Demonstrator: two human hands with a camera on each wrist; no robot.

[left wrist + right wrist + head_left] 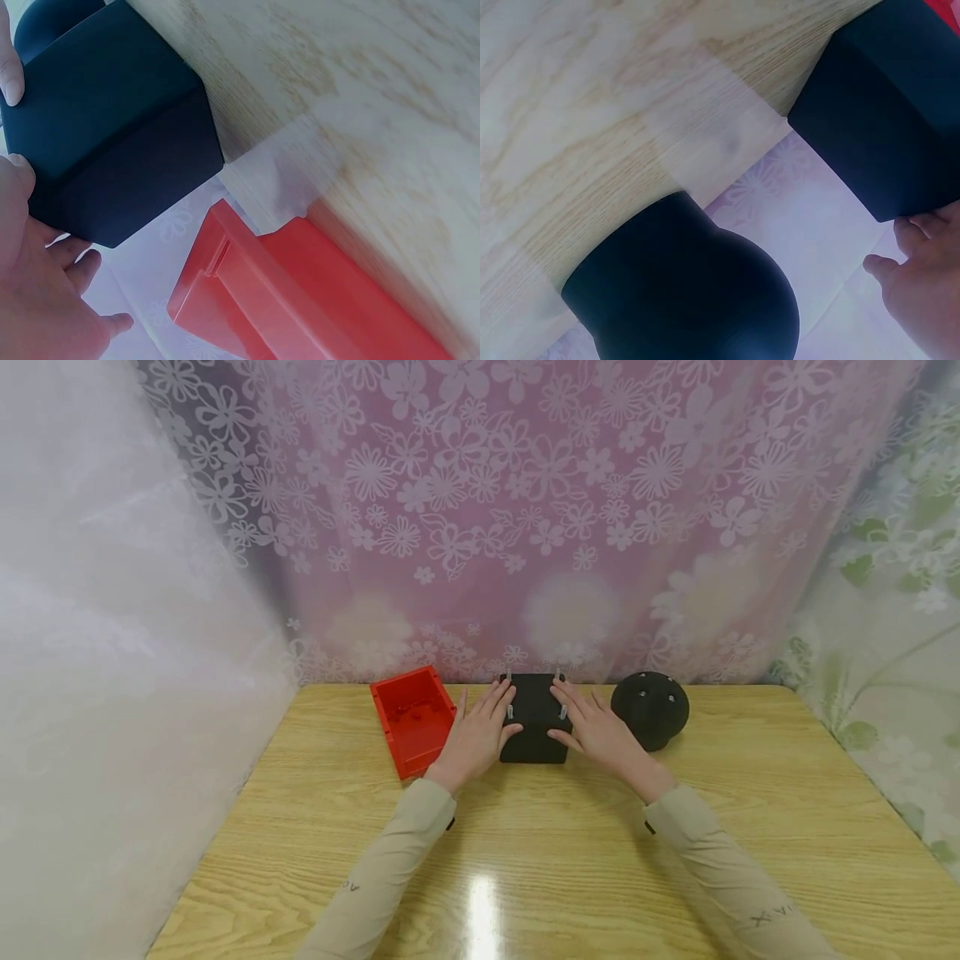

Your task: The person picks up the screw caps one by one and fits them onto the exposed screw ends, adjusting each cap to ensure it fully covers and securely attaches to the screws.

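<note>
A black block (534, 742) stands near the back of the table, with several small metal pieces on its top near the corners. My left hand (477, 735) lies along its left top edge with fingers extended, the thumb at the front. Mirroring it, my right hand (600, 732) touches the right top edge, index finger beside a metal piece. In the left wrist view the left hand's fingertips sit at the rim of the block (112, 112). The right wrist view shows the right fingertips meeting the lower corner of the block (877, 127).
Left of the block is a red open bin (416, 735) with small red pieces inside, close to my left hand. A black round-topped stand (651, 714) with several shiny studs stands just right of my right hand. Behind the wooden table (570, 860) hangs a flowered curtain (525, 527).
</note>
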